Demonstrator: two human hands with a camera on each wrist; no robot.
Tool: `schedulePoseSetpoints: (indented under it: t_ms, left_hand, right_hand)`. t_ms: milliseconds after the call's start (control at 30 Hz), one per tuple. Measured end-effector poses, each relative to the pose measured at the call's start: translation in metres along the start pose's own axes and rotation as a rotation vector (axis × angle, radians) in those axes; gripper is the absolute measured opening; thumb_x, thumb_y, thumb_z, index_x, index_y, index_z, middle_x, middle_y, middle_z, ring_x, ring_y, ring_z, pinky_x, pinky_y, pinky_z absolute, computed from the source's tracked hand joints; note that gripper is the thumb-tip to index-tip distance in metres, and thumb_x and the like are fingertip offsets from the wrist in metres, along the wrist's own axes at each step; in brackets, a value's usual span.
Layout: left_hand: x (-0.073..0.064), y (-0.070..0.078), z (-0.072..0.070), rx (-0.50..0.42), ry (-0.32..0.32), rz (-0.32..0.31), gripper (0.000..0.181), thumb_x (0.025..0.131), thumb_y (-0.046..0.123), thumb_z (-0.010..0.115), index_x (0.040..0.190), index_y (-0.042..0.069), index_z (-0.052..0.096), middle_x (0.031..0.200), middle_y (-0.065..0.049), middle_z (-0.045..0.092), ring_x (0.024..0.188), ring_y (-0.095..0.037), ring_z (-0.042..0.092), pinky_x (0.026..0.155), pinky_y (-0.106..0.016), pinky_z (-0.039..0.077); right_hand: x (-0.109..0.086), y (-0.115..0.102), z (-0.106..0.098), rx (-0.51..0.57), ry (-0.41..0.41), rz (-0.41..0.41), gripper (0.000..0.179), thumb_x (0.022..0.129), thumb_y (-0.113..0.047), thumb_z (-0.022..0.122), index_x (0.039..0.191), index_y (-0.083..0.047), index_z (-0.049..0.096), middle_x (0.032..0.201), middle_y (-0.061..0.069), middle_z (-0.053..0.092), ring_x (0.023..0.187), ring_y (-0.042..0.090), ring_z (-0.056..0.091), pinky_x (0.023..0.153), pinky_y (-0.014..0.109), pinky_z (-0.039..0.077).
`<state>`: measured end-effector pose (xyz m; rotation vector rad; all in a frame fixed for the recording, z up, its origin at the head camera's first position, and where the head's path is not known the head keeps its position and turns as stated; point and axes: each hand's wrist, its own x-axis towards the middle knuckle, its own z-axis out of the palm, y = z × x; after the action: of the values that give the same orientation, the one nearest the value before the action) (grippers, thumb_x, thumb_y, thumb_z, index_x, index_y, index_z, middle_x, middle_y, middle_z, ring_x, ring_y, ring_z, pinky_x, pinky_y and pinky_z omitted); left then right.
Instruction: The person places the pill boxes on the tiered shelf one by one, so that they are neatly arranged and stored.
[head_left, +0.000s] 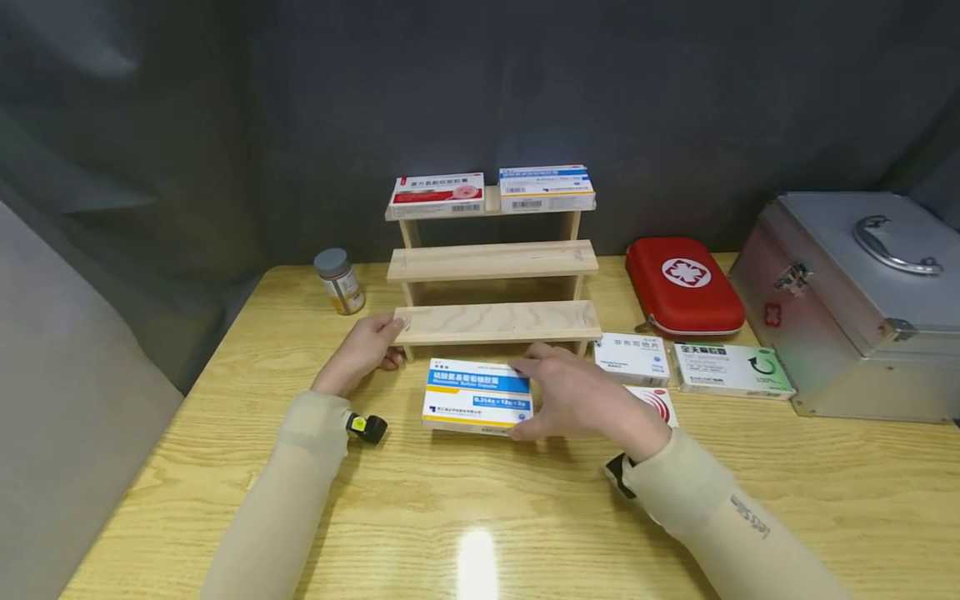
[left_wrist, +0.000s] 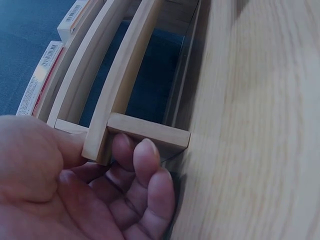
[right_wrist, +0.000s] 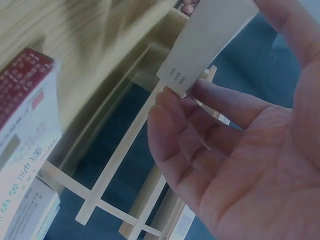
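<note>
A three-step wooden rack point(head_left: 495, 323) stands at the back middle of the table. My left hand point(head_left: 365, 352) grips the left end of its lowest step; in the left wrist view the thumb lies on the board and the fingers curl beneath, by the leg. My right hand point(head_left: 581, 396) pinches the right end of a blue and white medicine box point(head_left: 477, 396) in front of the rack, its printed face tilted up. On the top step lie a red and white medicine box point(head_left: 438, 193) and another blue and white medicine box point(head_left: 546, 188).
Right of the rack lie a white medicine box point(head_left: 632, 357), a green and white box point(head_left: 733, 369) and a partly hidden box with red arcs point(head_left: 654, 403). Behind them sit a red first-aid case point(head_left: 684, 287) and a silver metal case point(head_left: 862, 300). A grey-capped bottle point(head_left: 340, 282) stands left.
</note>
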<state>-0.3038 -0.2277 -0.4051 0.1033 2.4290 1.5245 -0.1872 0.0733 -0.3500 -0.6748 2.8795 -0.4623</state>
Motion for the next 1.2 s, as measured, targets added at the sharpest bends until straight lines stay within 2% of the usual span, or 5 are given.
schedulePoseSetpoints:
  t_ms: [333,633,733,933,1200]
  left_hand:
    - [0.005,-0.002,-0.001,-0.021,-0.004,0.011,0.045,0.109,0.029,0.040,0.143,0.001,0.047,0.093,-0.017,0.061,0.072,-0.020,0.061,0.067,-0.032,0.055]
    - [0.004,-0.005,-0.004,-0.032,-0.008,0.020,0.041,0.109,0.026,0.040,0.140,0.001,0.050,0.097,-0.015,0.060,0.073,-0.021,0.062,0.070,-0.035,0.054]
    - [0.004,-0.007,-0.004,-0.037,-0.011,0.017,0.047,0.109,0.026,0.041,0.148,-0.001,0.041,0.101,-0.016,0.060,0.072,-0.020,0.062,0.071,-0.034,0.055]
    - [0.004,-0.006,-0.004,-0.041,-0.012,0.007,0.053,0.109,0.026,0.041,0.153,-0.002,0.031,0.114,-0.017,0.058,0.072,-0.018,0.061,0.070,-0.031,0.055]
    - [0.004,-0.001,0.003,-0.031,-0.001,0.021,0.050,0.108,0.027,0.044,0.151,0.002,0.038,0.100,-0.015,0.060,0.071,-0.019,0.061,0.070,-0.033,0.055]
  right_hand:
    - [0.018,0.003,-0.033,0.015,0.060,0.010,0.089,0.069,-0.046,0.089,0.142,-0.006,0.054,0.131,0.010,0.054,0.107,0.025,0.054,0.092,0.045,0.049]
    - [0.070,0.000,-0.087,-0.066,0.048,0.025,0.088,0.074,-0.048,0.084,0.144,-0.007,0.051,0.131,0.013,0.051,0.105,0.027,0.052,0.095,0.045,0.047]
    - [0.090,-0.002,-0.097,-0.079,0.037,0.036,0.090,0.075,-0.051,0.083,0.146,-0.007,0.049,0.134,0.014,0.049,0.110,0.029,0.050,0.101,0.047,0.044]
    - [0.124,-0.002,-0.104,-0.071,0.027,0.056,0.093,0.077,-0.054,0.080,0.148,-0.004,0.044,0.145,0.016,0.044,0.123,0.031,0.045,0.109,0.048,0.035]
    - [0.144,0.011,-0.091,0.001,0.014,0.111,0.093,0.082,-0.053,0.076,0.151,-0.003,0.039,0.152,0.018,0.036,0.137,0.035,0.036,0.113,0.049,0.029]
